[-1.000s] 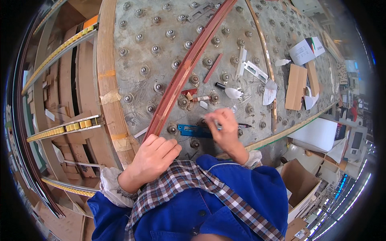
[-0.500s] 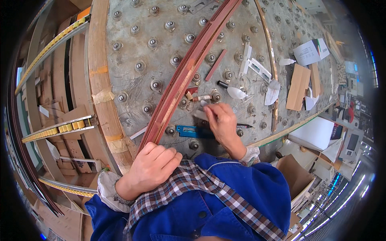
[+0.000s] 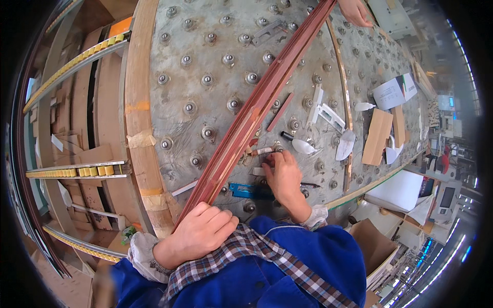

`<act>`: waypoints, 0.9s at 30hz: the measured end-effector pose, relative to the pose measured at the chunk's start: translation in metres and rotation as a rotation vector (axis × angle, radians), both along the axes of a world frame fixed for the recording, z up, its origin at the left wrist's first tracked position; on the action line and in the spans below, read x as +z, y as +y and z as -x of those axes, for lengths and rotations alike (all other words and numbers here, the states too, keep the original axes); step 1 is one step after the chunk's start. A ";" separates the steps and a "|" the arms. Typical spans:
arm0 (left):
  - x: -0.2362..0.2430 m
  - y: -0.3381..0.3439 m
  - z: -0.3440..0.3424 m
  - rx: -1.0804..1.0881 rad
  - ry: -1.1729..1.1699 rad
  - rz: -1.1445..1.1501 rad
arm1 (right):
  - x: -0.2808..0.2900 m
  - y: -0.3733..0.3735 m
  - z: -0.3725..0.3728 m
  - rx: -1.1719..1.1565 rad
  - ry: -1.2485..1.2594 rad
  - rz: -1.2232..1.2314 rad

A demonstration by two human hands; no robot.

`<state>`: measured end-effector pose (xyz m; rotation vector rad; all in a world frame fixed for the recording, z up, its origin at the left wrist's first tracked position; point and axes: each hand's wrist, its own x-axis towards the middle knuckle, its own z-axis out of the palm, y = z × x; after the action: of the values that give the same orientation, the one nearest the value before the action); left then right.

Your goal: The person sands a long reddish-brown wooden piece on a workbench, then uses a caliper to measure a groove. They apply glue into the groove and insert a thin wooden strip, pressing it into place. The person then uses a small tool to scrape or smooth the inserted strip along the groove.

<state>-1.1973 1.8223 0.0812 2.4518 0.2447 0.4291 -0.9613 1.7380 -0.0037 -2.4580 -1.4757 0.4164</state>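
Note:
A bundle of long reddish-brown strips (image 3: 257, 110) slants across the table from near left to far right. My left hand (image 3: 204, 232) is closed around its near end, against my checked apron. My right hand (image 3: 285, 179) is closed just right of the bundle, thumb and fingers bent together. A small pale piece (image 3: 260, 171) shows at its fingertips; whether they grip it is hidden. Beside this hand lie a blue metal tool (image 3: 249, 191), a small tube with a worn label (image 3: 263, 151) and a dark pen (image 3: 310, 185), partly behind the hand.
Metal ball rollers stud the grey tabletop (image 3: 179, 92). A white squeeze bottle with a black cap (image 3: 304, 147), a short red strip (image 3: 280, 112), white brackets (image 3: 331, 117) and cardboard pieces (image 3: 377, 137) lie to the right. Another person's hand (image 3: 355, 12) is at the far end.
The whole view has shifted, so the table's things sit lower in the picture. Another person's hand has come into view at the far end. My hands stay in nearly the same places.

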 end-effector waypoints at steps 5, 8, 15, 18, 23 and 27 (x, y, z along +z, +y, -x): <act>0.001 0.001 0.000 0.002 -0.016 0.010 | -0.005 -0.005 0.001 0.009 0.083 -0.094; 0.000 0.001 0.000 0.008 -0.032 0.014 | 0.005 -0.001 -0.003 -0.026 0.282 -0.296; 0.001 0.004 0.000 0.012 -0.037 0.035 | 0.085 0.096 -0.012 0.138 0.157 -0.726; 0.000 0.004 -0.001 0.016 -0.047 0.036 | 0.076 0.107 -0.012 0.176 0.062 -0.733; 0.000 0.005 -0.001 0.021 -0.049 0.049 | 0.072 0.108 -0.011 0.286 -0.059 -0.710; -0.002 0.006 -0.002 0.025 -0.063 0.052 | 0.074 0.106 -0.007 0.351 -0.123 -0.708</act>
<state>-1.1957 1.8280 0.0795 2.3826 0.2571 0.5042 -0.9540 1.8441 0.0699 -1.7005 -1.7275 -0.1876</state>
